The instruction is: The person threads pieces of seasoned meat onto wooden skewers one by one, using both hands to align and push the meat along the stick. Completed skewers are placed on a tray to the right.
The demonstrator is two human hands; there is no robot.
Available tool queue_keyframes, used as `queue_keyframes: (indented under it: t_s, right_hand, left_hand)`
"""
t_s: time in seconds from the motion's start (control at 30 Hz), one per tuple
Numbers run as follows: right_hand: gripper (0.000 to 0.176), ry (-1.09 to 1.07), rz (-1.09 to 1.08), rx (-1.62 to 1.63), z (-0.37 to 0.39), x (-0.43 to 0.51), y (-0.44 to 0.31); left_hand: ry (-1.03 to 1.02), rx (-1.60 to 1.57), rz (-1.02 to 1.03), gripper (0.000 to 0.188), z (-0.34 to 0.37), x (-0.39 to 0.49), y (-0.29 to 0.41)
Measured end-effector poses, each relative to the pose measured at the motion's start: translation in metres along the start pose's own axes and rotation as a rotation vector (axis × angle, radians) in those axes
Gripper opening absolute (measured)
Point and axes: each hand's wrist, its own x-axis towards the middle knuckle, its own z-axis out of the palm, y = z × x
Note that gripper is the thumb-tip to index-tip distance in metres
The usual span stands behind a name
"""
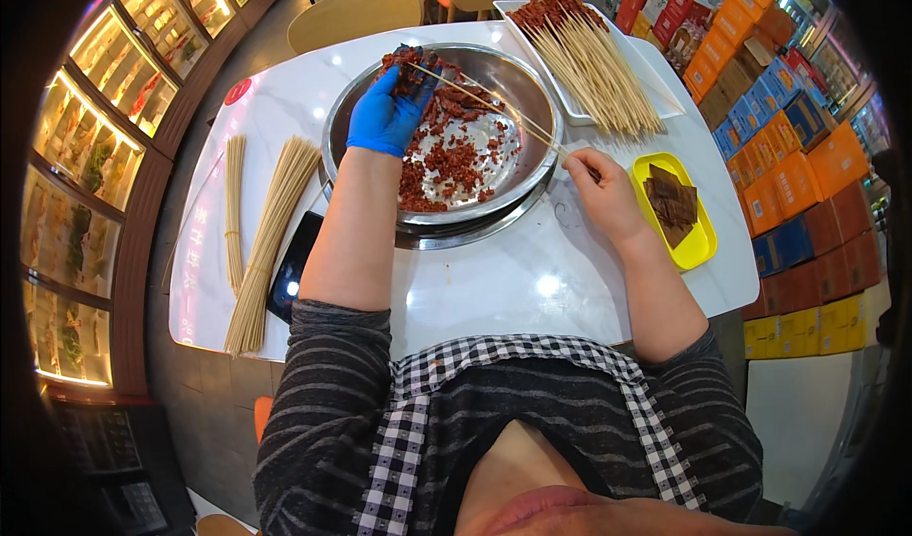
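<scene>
My left hand (pixel 390 112), in a blue glove smeared dark at the fingers, is over the far left of a steel basin (pixel 340 119). It holds a clump of red seasoned meat (pixel 402 59). From my bare right hand (pixel 602 190), beside the basin's right rim, thin bamboo skewers (pixel 524 124) reach across the basin; one tip meets the clump. Two skewers seem to be in that grip. Red meat strips (pixel 456 101) and crumbly red bits (pixel 456 166) lie in the basin. Right of it, a white tray (pixel 577 117) bears many meat-tipped skewers (pixel 598 73).
Bundled bare skewers (pixel 274 244) and a thinner bundle (pixel 234 215) lie left on the white table (pixel 484 294), beside a black glossy device (pixel 293 269). A yellow dish (pixel 702 251) holds brown flat pieces (pixel 670 201). Chairs (pixel 356 20), stacked boxes (pixel 791 187) and lit display cabinets (pixel 89 137) surround the table.
</scene>
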Motion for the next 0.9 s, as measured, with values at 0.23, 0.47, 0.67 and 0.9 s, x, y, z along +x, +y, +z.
queue_keyframes:
  t_s: [0.23,0.47,0.67,0.9]
  right_hand:
    - [0.022,0.003,0.026,-0.008,0.0,0.0,0.0]
    - [0.022,0.016,0.003,0.021,-0.002,0.0,0.002]
    - [0.023,0.011,0.014,0.005,-0.006,0.001,0.003]
    - [0.022,0.008,0.03,0.029,-0.006,0.001,0.004]
  left_hand:
    - [-0.097,0.161,0.097,0.03,-0.002,-0.003,0.002]
    - [-0.096,0.392,0.177,0.032,0.005,-0.015,0.005]
    - [-0.061,0.539,0.228,0.029,0.009,-0.017,0.009]
    - [-0.049,0.48,0.234,0.028,0.012,-0.022,-0.003]
